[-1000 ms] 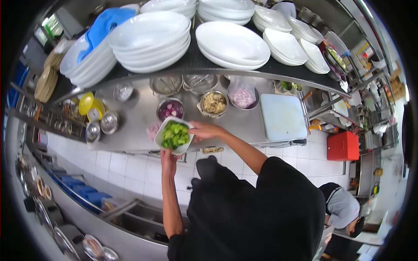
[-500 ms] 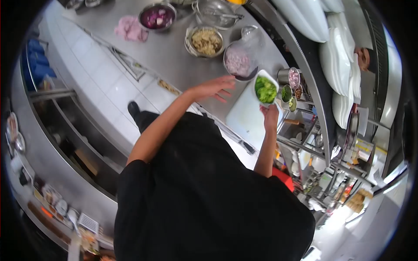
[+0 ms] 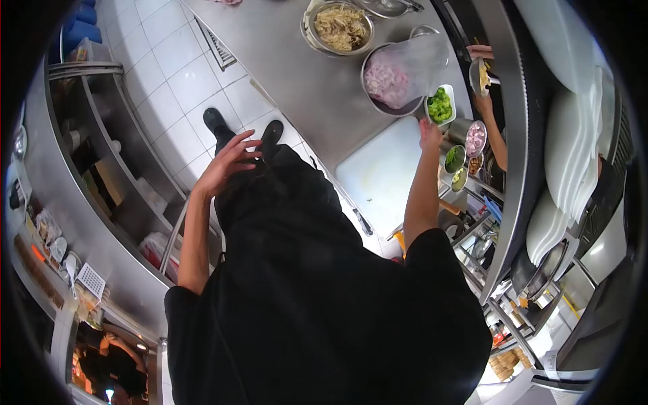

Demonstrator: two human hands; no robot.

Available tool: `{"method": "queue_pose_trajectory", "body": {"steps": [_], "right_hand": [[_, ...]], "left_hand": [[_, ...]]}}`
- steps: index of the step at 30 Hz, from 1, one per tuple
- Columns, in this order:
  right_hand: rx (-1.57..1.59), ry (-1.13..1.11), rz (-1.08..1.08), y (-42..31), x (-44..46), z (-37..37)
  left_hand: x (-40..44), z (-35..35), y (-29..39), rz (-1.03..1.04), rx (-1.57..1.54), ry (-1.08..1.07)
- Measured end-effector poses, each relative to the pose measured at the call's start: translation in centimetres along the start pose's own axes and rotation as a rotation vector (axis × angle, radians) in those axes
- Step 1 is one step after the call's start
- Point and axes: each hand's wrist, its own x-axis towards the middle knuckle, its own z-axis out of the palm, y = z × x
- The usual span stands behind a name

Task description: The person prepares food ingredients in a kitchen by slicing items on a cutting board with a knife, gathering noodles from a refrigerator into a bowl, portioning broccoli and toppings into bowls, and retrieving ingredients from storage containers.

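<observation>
Clearly, my two hands are well apart. The left hand holds nothing, its fingers loosely spread above my dark trousers, off the near edge of the table. The right hand is at the near side of a white bowl of green vegetables; the fingers look to be at its rim, though from above I cannot tell whether they grip it. That bowl is toward the table's far edge, just beside a steel bowl of chopped pink pieces with a clear plastic bag over it.

Bare steel shows along most of the near edge. A pale cutting board fills the near right corner, and round tins of chopped food line up by the far right corner. Farther left is a bowl of pale shreds.

Above the far edge runs a shelf with stacked white plates; beneath it, a co-worker's hand holds a small dish. White tiles cover the floor, between the table and a steel unit with open compartments.
</observation>
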Motion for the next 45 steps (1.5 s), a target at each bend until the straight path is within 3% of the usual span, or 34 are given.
{"method": "queue_pose_trajectory", "body": {"steps": [2, 5, 9, 12, 15, 16, 19, 23, 24, 26, 33, 45], "right_hand": [[-0.369, 0.048, 0.043, -0.1, -3.3, 1.1], [-0.993, -0.005, -0.367, -0.8, -15.8, 6.7], [-0.926, 0.181, -1.101, -0.6, -16.8, 12.7], [-0.940, 0.018, -1.037, 1.0, -8.0, 12.3], [-1.436, -0.255, -0.407, -4.0, -10.8, 14.5], [-1.251, -0.220, -0.202, -5.6, -13.5, 15.4], [-1.273, -0.346, -0.117, -8.7, -13.9, 15.1], [-1.375, 0.001, -0.533, -9.5, -7.6, 16.1], [-1.372, -0.103, -0.321, -9.4, -4.9, 16.4], [-1.121, -0.139, -0.240, -7.8, -0.3, 17.0], [-1.175, -0.088, -0.521, -5.4, 2.4, 24.3], [-1.166, 0.168, -0.667, -7.6, 3.0, 30.0]], "left_hand": [[-0.8, -0.8, -1.4, -0.011, -0.026, 0.066], [-1.6, -1.9, -4.3, -0.006, -0.118, 0.144], [-2.2, -2.3, -6.9, 0.000, -0.208, 0.230], [-2.2, -2.8, -8.6, -0.033, -0.243, 0.232], [-2.5, -3.0, -9.1, -0.047, -0.168, 0.270], [-2.7, -3.2, -9.3, -0.035, -0.170, 0.278], [-3.4, -4.0, -9.8, 0.001, -0.236, 0.314], [-4.5, -4.7, -10.0, 0.006, -0.246, 0.327], [-4.7, -4.7, -9.9, 0.003, -0.247, 0.330], [-5.0, -5.0, -9.9, 0.005, -0.244, 0.339], [-7.7, -5.3, -8.4, 0.051, -0.262, 0.422], [-14.2, -14.8, -5.3, 0.109, -0.341, 0.537]]}}
